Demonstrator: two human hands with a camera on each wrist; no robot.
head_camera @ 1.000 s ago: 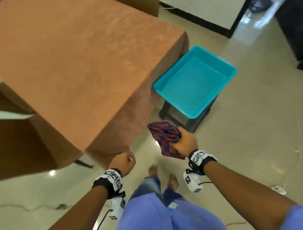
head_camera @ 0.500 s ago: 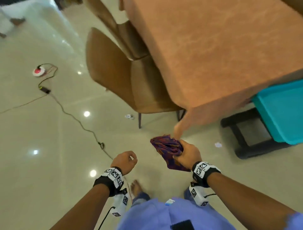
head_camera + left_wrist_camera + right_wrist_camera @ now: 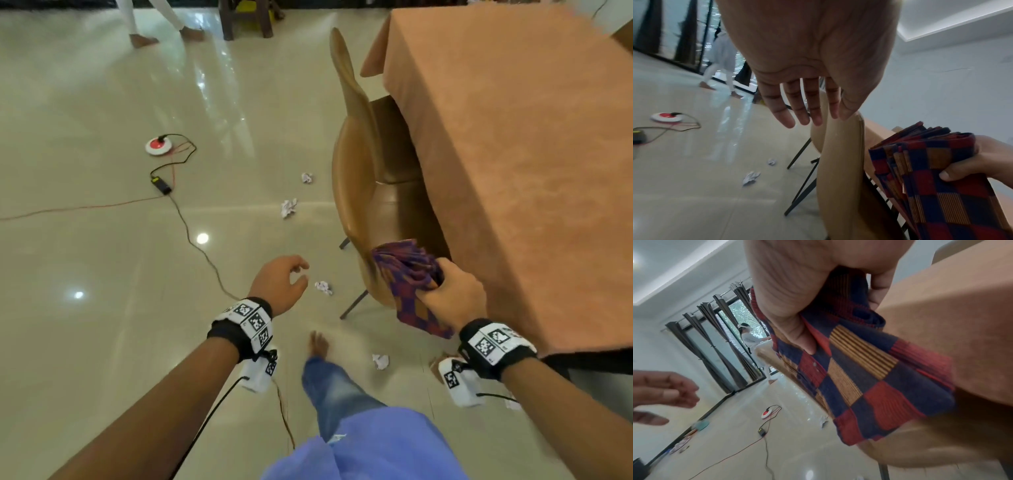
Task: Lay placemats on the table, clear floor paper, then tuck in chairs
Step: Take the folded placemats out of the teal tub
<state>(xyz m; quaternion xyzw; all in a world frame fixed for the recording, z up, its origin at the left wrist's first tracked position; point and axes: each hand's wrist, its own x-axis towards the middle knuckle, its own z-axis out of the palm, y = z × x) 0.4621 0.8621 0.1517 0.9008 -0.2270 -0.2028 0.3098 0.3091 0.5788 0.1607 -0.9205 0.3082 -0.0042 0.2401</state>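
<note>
My right hand (image 3: 452, 294) grips a folded stack of red, navy and orange checked placemats (image 3: 409, 274) beside the near corner of the table (image 3: 513, 144), which wears an orange-brown cloth. The same placemats (image 3: 863, 374) fill the right wrist view, thumb pressed on top; the placemats (image 3: 937, 186) also show at the right of the left wrist view. My left hand (image 3: 284, 279) hangs free with relaxed fingers (image 3: 795, 105), holding nothing, left of a tan chair (image 3: 363, 192) pulled out from the table. Crumpled white paper balls (image 3: 288, 207) lie on the floor.
More paper scraps (image 3: 323, 287) (image 3: 381, 360) lie near my bare foot (image 3: 319, 344). A red-and-white round device (image 3: 158, 145) and black cables (image 3: 191, 236) cross the floor at left. Another person's feet (image 3: 144, 39) stand far back by a dark stool (image 3: 245, 17).
My view has swung left past the table corner; the teal tub has dropped out of sight and the chairs and floor papers have come in. My left hand's fingers have loosened.
</note>
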